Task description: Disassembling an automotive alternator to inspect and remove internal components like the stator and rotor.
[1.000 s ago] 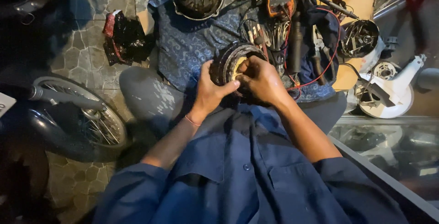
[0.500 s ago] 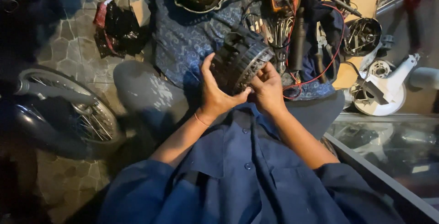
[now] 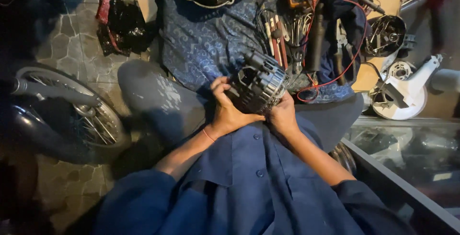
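While I turned the alternator over, its open face swung away and the ribbed casing came up toward me.
My left hand curled tight around its near side, my right hand cupped underneath, both holding it above my lap, just short of the patterned cloth.

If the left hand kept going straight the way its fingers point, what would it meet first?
The left hand already grips the dark finned motor housing. Past it, probably the tools on the blue patterned cloth, though depth is unclear.
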